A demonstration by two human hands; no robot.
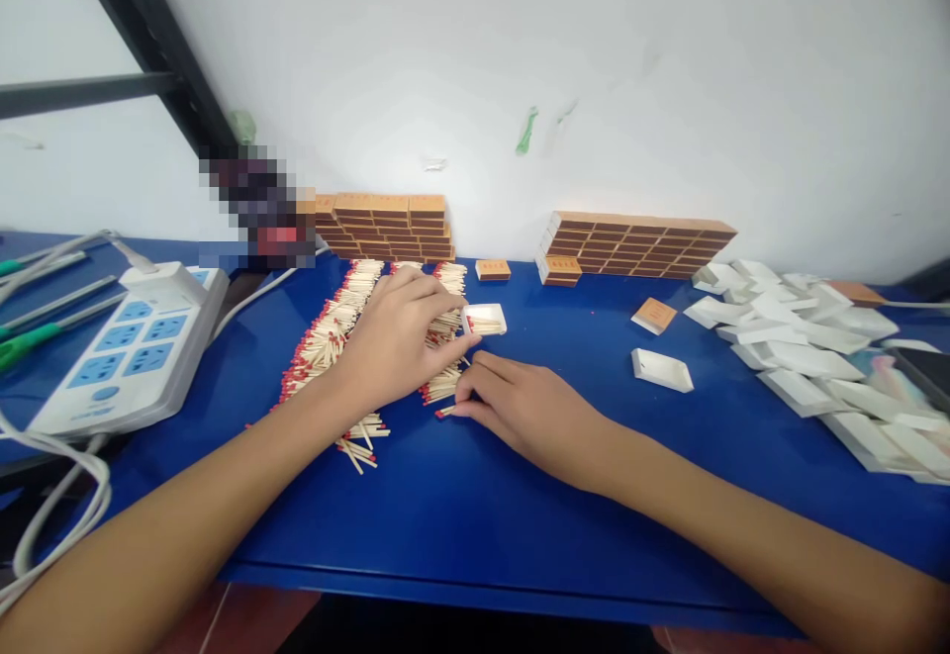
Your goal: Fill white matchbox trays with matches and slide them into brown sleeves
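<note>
My left hand [401, 332] rests over the piles of red-tipped matches [319, 352], thumb and fingers gripping the near end of a small white matchbox tray [496, 314]. A few matches lie inside that tray. Just in front of it, my right hand [530, 412] pinches a small bunch of matches [444, 413], red heads pointing left. Part of the match pile is hidden under my left hand. To the right, a second white tray [662, 370] lies on the blue table [460, 525], near an orange matchbox [654, 316].
Stacked matchboxes [393, 224] and a longer stack [638, 243] stand against the wall. One matchbox [493, 269] sits between them. A heap of white trays [808, 337] covers the right side. On the left are a power strip [141, 347], cables and green-handled tools [30, 345].
</note>
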